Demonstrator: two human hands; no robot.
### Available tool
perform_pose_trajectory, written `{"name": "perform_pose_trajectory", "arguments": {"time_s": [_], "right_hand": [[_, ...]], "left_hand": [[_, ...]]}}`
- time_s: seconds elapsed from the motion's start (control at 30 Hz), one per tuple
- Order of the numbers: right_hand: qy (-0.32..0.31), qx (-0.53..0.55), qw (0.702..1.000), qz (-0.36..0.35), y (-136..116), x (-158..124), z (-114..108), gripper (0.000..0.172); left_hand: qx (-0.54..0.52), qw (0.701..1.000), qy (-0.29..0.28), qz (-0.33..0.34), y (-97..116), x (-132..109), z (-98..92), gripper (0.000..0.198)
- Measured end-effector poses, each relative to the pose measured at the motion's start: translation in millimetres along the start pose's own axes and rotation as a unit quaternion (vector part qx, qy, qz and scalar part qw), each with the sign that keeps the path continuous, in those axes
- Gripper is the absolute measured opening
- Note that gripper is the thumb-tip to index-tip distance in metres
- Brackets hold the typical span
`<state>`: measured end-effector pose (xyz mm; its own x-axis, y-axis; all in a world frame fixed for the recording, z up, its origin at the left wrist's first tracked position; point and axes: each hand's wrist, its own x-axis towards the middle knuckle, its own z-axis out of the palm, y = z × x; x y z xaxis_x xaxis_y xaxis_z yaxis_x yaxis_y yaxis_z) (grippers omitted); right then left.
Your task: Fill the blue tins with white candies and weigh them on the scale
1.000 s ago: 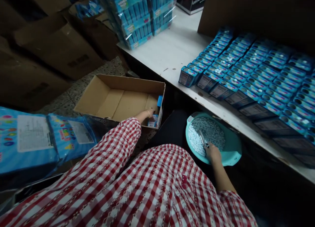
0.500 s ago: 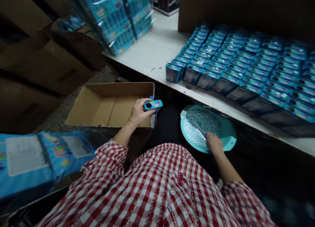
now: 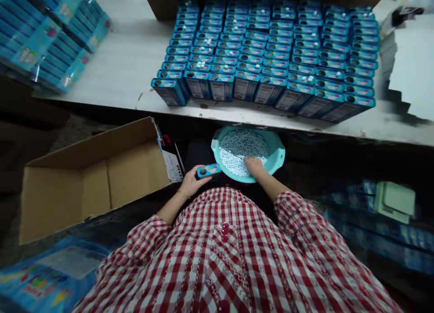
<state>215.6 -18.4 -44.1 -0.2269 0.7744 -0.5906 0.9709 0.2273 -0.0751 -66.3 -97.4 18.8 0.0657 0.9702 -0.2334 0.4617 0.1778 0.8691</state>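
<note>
Left of the left hand (image 3: 191, 182) a cardboard box (image 3: 91, 177) is lying open; the left hand is gripping a small blue box (image 3: 208, 170), holding it level just beside the teal basin (image 3: 276, 152), presumably for closeness to the right hand (image 3: 253, 165), which is dipping curled into the white pellets (image 3: 237, 148), its grasp hidden.
</note>
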Motion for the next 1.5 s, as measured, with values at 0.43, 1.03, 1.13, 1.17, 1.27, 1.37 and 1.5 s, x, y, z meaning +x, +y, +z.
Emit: {"name": "perform_pose_trajectory", "arguments": {"time_s": [0.43,1.03,1.13,1.17,1.27,1.37,1.5], "right_hand": [[-0.01,0.206,0.975,-0.08,43,-20,-33,0.032],[0.015,0.393,0.919,-0.019,82,-47,-119,0.034],[0.019,0.417,0.908,-0.022,82,-52,-115,0.034],[0.017,0.415,0.909,-0.029,80,-54,-117,0.034],[-0.004,0.38,0.923,-0.06,69,-59,-130,0.032],[-0.022,0.307,0.947,-0.09,55,-60,-148,0.03],[-0.034,0.202,0.971,-0.119,40,-55,-169,0.026]], "left_hand": [[-0.1,0.993,0.058,0.033,19,68,19.0,0.051],[-0.019,0.994,0.062,0.084,35,120,60.3,0.041],[0.0,0.994,0.05,0.099,35,119,62.2,0.04],[0.01,0.993,0.042,0.106,36,119,64.5,0.04],[0.045,0.99,0.019,0.13,39,120,74.5,0.039],[0.075,0.987,-0.001,0.146,43,119,83.5,0.038],[0.101,0.983,-0.018,0.15,41,116,87.2,0.038]]}}
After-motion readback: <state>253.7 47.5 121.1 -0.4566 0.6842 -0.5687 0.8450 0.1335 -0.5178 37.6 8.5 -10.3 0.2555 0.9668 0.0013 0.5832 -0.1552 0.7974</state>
